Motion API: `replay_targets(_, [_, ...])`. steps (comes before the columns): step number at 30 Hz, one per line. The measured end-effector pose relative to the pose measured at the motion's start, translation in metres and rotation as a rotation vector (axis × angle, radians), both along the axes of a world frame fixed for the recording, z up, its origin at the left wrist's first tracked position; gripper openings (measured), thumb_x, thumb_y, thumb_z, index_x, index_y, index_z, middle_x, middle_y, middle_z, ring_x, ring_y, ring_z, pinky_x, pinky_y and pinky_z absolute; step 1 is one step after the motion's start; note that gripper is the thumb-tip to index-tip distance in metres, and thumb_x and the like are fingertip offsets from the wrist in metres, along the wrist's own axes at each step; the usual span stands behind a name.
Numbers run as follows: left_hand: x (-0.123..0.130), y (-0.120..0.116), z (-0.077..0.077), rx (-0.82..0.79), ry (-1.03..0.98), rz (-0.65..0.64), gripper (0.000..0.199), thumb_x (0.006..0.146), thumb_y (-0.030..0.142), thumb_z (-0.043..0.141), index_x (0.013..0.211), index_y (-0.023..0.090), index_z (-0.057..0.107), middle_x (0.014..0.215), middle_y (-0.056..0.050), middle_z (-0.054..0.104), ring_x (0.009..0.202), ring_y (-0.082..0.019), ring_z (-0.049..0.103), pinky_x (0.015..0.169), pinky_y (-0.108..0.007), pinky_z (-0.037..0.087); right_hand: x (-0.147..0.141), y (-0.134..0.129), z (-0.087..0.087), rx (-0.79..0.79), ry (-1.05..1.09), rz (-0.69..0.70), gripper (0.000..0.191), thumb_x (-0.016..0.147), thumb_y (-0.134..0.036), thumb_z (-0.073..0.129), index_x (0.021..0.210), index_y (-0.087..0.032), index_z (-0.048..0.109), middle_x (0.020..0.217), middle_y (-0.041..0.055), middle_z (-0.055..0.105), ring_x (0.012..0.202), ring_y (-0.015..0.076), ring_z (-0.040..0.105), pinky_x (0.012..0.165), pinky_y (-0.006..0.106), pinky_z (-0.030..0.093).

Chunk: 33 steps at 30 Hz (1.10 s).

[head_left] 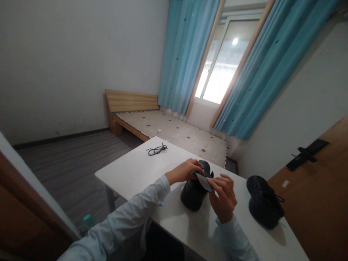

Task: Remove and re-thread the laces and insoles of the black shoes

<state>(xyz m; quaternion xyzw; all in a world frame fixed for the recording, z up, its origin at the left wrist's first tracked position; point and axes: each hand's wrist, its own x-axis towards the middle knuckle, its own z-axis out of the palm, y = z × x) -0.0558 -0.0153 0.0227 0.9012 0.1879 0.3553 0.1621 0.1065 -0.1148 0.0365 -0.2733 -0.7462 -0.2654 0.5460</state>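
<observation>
On the counter, the black shoe lay at seven o'clock from the right hand and five o'clock from the left hand, both pinching its gray tongue.

Both bare hands, the left hand and the right hand, hold the soft grey tongue of a black shoe. Right of their grip sits another black shoe with laces.

Over there a black shoe is sitting upright on the white table, its length running away from the person; its grey-faced tongue is standing lifted and spread over the opening, partly hiding the upper.
</observation>
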Motion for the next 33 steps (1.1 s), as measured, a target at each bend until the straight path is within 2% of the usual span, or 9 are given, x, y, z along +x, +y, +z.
replay_targets(2, [-0.001, 0.0, 0.003, 0.033, -0.021, -0.004, 0.017, 0.073, 0.012, 0.066, 0.088, 0.019, 0.07, 0.104, -0.006, 0.061, 0.098, -0.017, 0.053, 0.09, -0.029, 0.043, -0.001, -0.005, -0.003, 0.018, -0.042, -0.016, 0.028, 0.08, -0.008, 0.06, 0.104, -0.022, 0.065, 0.082, 0.003, 0.067, 0.079, 0.0168, 0.061, 0.082, 0.042, 0.049])
replay_targets(6, [-0.003, -0.002, 0.011, 0.101, -0.027, 0.016, 0.023, 0.071, 0.003, 0.061, 0.084, 0.019, 0.07, 0.099, -0.004, 0.064, 0.094, -0.016, 0.051, 0.086, -0.027, 0.044, 0.001, -0.012, -0.009, 0.061, -0.154, -0.051, 0.028, 0.084, -0.011, 0.057, 0.109, -0.021, 0.062, 0.088, 0.0039, 0.068, 0.086, 0.017, 0.062, 0.086, 0.042, 0.049])
replay_targets(12, [-0.008, -0.01, 0.026, 0.122, -0.053, 0.049, 0.022, 0.076, 0.006, 0.057, 0.088, 0.02, 0.07, 0.095, -0.004, 0.064, 0.09, -0.014, 0.055, 0.081, -0.025, 0.045, -0.003, -0.019, -0.01, 0.158, -0.289, -0.131, 0.022, 0.082, -0.011, 0.06, 0.099, -0.023, 0.065, 0.089, 0.0023, 0.067, 0.09, 0.0156, 0.059, 0.088, 0.04, 0.049])
replay_targets(16, [-0.011, -0.015, 0.039, 0.113, -0.09, 0.058, 0.022, 0.079, 0.009, 0.055, 0.089, 0.021, 0.07, 0.096, -0.004, 0.064, 0.093, -0.015, 0.057, 0.084, -0.024, 0.044, -0.004, -0.021, -0.009, 0.183, -0.394, -0.21, 0.032, 0.081, -0.004, 0.056, 0.093, -0.031, 0.066, 0.088, 0.001, 0.064, 0.089, 0.0159, 0.054, 0.088, 0.038, 0.049])
replay_targets(22, [-0.018, -0.024, 0.062, 0.132, -0.171, 0.063, 0.026, 0.08, 0.006, 0.05, 0.092, 0.02, 0.07, 0.096, -0.004, 0.064, 0.089, -0.013, 0.06, 0.08, -0.022, 0.047, -0.002, -0.018, -0.016, 0.206, -0.39, -0.266, 0.03, 0.08, -0.01, 0.062, 0.096, -0.035, 0.067, 0.09, 0.0028, 0.06, 0.093, 0.0186, 0.05, 0.09, 0.041, 0.045])
replay_targets(25, [-0.02, -0.028, 0.07, 0.155, -0.222, 0.085, 0.03, 0.082, 0.004, 0.046, 0.095, 0.02, 0.068, 0.102, -0.004, 0.064, 0.094, -0.013, 0.06, 0.085, -0.024, 0.047, 0.001, -0.016, -0.023, 0.207, -0.352, -0.295, 0.035, 0.077, -0.012, 0.066, 0.099, -0.04, 0.066, 0.091, 0.0022, 0.059, 0.094, 0.0194, 0.05, 0.09, 0.042, 0.045])
replay_targets(29, [-0.018, -0.024, 0.066, 0.115, -0.276, 0.064, 0.033, 0.083, 0.004, 0.043, 0.1, 0.021, 0.065, 0.115, -0.003, 0.061, 0.108, -0.014, 0.056, 0.095, -0.029, 0.044, 0.001, -0.011, -0.025, 0.19, -0.323, -0.318, 0.039, 0.076, -0.013, 0.069, 0.102, -0.041, 0.065, 0.093, 0.0024, 0.058, 0.095, 0.0203, 0.05, 0.091, 0.042, 0.043])
replay_targets(33, [-0.011, -0.007, 0.037, -0.098, -0.35, 0.026, 0.035, 0.08, 0.003, 0.043, 0.102, 0.02, 0.065, 0.122, -0.004, 0.058, 0.115, -0.015, 0.052, 0.1, -0.03, 0.041, -0.003, -0.002, -0.02, 0.105, -0.337, -0.35, 0.037, 0.079, -0.013, 0.064, 0.109, -0.034, 0.064, 0.097, 0.0052, 0.059, 0.096, 0.0209, 0.05, 0.092, 0.043, 0.041])
